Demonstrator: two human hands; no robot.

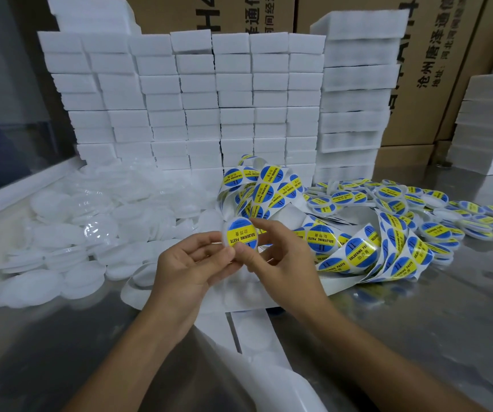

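A round white lid (240,235) with a blue and yellow "SOLDERING PASTE" sticker on it is held up above the table. My left hand (186,263) grips its lower left edge between thumb and fingers. My right hand (278,251) pinches the lid from the right, thumb on its lower edge and fingers behind it. A tangled strip of the same stickers (358,248) lies just right of my hands. Plain white lids (70,233) are heaped to the left.
Labelled lids (417,209) are piled at the right on the metal table (417,322). Empty white backing strip (251,331) trails toward me. Stacked white foam blocks (209,99) wall the back, with cardboard boxes (432,69) behind.
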